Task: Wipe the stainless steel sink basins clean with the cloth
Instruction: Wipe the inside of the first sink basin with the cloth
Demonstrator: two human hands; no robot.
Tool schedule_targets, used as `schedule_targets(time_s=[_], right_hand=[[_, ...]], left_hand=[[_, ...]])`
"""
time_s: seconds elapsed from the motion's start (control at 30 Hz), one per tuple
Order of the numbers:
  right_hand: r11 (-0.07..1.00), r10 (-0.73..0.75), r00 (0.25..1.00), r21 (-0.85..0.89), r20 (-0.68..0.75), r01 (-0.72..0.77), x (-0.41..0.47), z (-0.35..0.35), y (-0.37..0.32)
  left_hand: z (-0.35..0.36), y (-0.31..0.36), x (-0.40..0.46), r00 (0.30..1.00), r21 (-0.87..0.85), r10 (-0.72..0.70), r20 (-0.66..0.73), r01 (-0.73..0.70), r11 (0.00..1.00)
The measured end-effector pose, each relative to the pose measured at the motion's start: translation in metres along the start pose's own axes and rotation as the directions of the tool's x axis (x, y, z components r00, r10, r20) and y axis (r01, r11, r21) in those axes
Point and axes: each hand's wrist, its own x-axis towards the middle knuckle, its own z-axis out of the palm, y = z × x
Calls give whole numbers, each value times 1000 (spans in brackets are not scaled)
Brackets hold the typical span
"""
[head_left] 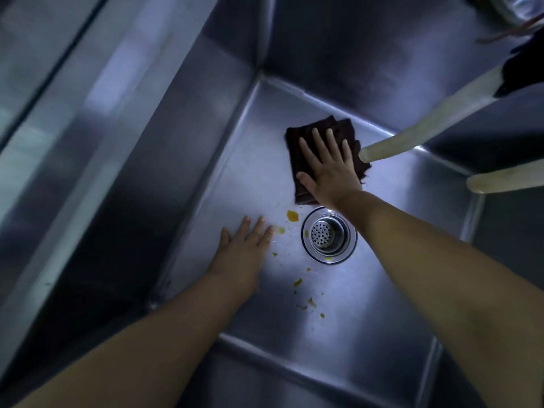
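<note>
I look down into a deep stainless steel sink basin (382, 290). A dark brown folded cloth (297, 160) lies flat on the basin floor toward its far corner. My right hand (328, 169) presses on the cloth with fingers spread and straight. My left hand (244, 248) rests flat on the bare basin floor to the left of the round drain strainer (328, 234). Yellow food scraps (292, 215) lie scattered around the drain and toward the near wall.
Two pale hose ends (412, 134) reach into the basin from the upper right, the nearer one just beside the cloth. The steep left wall (164, 160) rises to a wide steel rim. A dark object hangs at the top right.
</note>
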Motion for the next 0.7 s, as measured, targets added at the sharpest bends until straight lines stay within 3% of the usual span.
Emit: schedule_targets(time_s=[0.1,0.2,0.3,0.47,0.63,0.7], right_hand=[[991,98,995,88,18,-100,-10,0,-18],[996,33,999,78,38,-36,-36,4,-43],[990,-76,997,122,29,72,-80,16,-70],[963,-128,992,241,-2,125,-127,27,-94],[893,83,991,448,-107,-26,-142,13,-58],[887,81,991,461,-107,-23,-147,16,-47]], left_hand=[[-12,-6,-20,999,88,21,-44,-17,996],[-22,-10,-47,992,137,36,-120,-19,990],[-24,-15,-61,997,115,-1,-78,10,993],[-21,-8,-52,1000,125,-13,15,11,992],[-17,16,-21,988,215,152,21,-153,965],[-8,20,-11,987,241,157,35,-161,957]])
